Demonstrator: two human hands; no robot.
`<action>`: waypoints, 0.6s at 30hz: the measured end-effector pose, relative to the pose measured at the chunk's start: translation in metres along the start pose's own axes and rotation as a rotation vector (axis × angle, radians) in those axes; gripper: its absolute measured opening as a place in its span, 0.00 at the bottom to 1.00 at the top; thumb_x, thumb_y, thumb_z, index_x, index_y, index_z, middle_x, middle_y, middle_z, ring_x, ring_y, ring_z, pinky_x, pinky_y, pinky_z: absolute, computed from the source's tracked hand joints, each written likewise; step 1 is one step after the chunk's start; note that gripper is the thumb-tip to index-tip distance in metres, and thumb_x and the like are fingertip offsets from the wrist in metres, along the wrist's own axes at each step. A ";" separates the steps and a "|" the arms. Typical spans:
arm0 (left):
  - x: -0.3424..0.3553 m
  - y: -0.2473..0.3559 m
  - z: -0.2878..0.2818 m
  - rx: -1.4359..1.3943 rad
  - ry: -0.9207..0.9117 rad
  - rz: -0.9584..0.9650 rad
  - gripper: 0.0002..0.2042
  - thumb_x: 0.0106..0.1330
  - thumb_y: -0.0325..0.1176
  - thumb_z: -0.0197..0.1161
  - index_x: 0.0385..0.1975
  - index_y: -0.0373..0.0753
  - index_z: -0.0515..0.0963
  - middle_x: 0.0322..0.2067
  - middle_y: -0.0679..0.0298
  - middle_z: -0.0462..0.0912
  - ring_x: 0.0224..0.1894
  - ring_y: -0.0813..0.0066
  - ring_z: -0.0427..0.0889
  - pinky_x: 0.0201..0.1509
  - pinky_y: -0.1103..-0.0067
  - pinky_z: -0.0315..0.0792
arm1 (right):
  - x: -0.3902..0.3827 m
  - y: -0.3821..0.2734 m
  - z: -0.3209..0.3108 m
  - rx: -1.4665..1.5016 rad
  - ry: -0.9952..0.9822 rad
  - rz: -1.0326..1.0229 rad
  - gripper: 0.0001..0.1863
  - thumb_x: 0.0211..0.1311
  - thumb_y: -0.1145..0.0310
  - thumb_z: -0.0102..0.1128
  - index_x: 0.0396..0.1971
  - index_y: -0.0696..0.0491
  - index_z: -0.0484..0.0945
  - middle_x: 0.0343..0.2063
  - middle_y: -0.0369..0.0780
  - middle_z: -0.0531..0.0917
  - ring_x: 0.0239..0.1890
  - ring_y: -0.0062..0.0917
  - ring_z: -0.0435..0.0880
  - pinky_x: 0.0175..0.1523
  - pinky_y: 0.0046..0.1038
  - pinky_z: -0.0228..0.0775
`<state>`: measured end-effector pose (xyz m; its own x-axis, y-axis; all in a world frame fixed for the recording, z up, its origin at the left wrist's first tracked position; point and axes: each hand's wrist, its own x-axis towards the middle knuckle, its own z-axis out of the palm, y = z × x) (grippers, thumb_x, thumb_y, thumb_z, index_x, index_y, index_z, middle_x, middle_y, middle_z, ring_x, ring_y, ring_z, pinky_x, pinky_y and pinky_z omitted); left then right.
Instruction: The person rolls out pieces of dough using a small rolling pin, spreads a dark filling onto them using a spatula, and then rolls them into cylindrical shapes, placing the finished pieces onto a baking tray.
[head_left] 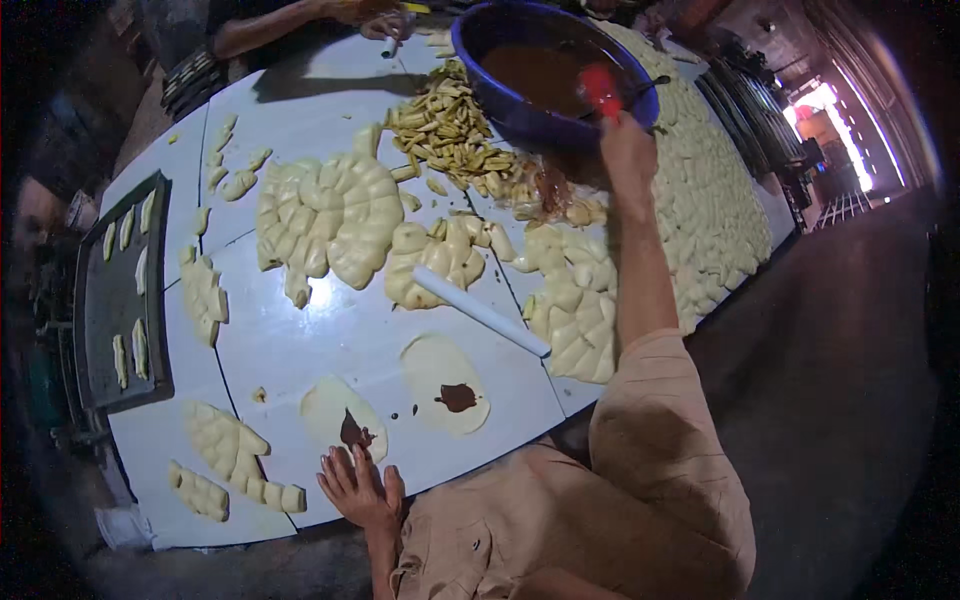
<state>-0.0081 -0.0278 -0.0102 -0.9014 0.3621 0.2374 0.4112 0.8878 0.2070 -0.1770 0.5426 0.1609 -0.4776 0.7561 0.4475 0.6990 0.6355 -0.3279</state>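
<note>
My right hand [628,155] is closed around a red utensil [600,88], its shape partly smeared. It is over the near right side of a blue basin [500,115] holding brown chocolate-like filling [540,75]. At the table's near edge, my left hand [362,492] rests with fingers spread, its fingertips touching the lower end of a flattened oval of dough [325,405]. A dark brown smear [355,430] lies on that oval. To its right, a second dough oval [430,365] bears a brown blob [457,398]. A white rolling pin [485,312] lies beyond them.
Portioned dough [335,215] covers much of the white table [270,345]. Sliced yellowish fruit [450,135] is heaped beside the basin. A dark tray [110,290] with several filled strips stands left. Another person's hand [385,22] holds a small tool at the far side.
</note>
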 end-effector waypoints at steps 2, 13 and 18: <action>0.002 0.003 0.000 -0.033 0.016 -0.009 0.30 0.66 0.49 0.61 0.66 0.41 0.74 0.71 0.45 0.65 0.73 0.40 0.61 0.75 0.46 0.51 | 0.005 0.032 -0.010 -0.287 0.008 -0.055 0.16 0.73 0.57 0.50 0.51 0.43 0.83 0.37 0.48 0.88 0.41 0.48 0.87 0.43 0.52 0.77; 0.004 0.004 -0.009 -0.064 -0.028 -0.019 0.28 0.66 0.46 0.61 0.65 0.41 0.75 0.70 0.46 0.65 0.74 0.42 0.60 0.76 0.47 0.49 | -0.034 0.086 -0.035 0.073 -0.224 -0.147 0.20 0.72 0.60 0.55 0.59 0.51 0.76 0.31 0.44 0.88 0.30 0.38 0.88 0.39 0.39 0.78; 0.006 0.004 -0.009 -0.065 -0.005 0.003 0.27 0.67 0.47 0.59 0.64 0.41 0.75 0.70 0.46 0.65 0.74 0.42 0.60 0.75 0.47 0.50 | -0.037 0.046 0.013 0.591 -0.365 -0.085 0.19 0.70 0.58 0.58 0.54 0.53 0.77 0.29 0.45 0.87 0.31 0.37 0.89 0.40 0.37 0.78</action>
<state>-0.0108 -0.0241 0.0010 -0.9007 0.3666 0.2331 0.4218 0.8664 0.2673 -0.1340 0.5457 0.1184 -0.7386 0.6381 0.2175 0.2936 0.5950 -0.7482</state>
